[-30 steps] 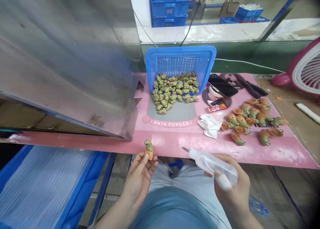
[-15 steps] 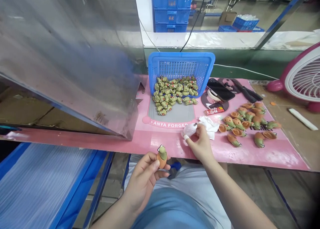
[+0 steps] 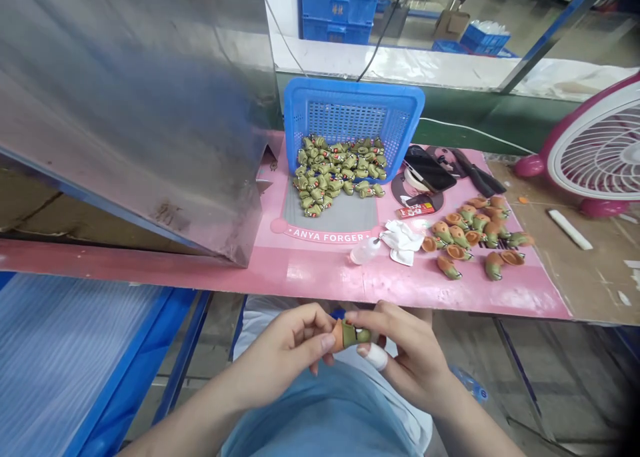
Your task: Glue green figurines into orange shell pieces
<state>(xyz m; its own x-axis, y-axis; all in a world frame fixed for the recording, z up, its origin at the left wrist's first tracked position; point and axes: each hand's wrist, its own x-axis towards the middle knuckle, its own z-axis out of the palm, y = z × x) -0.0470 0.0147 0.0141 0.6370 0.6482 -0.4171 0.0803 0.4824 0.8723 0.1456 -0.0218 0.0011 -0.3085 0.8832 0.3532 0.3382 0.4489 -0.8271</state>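
Orange-green figurine [image 3: 352,335] sits pinched between left hand [image 3: 283,355] and right hand [image 3: 404,357] (both gripping it).

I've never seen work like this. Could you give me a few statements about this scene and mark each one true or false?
The left hand and right hand both hold one small orange-and-green figure. True.

The right hand holds a squeeze bottle. False: the squeeze bottle lies on the pink mat, beside a white cloth.

A white wrap covers a finger on the left hand. False: the wrapped finger is on the right hand.

A fan stands to the right of the mat. True.
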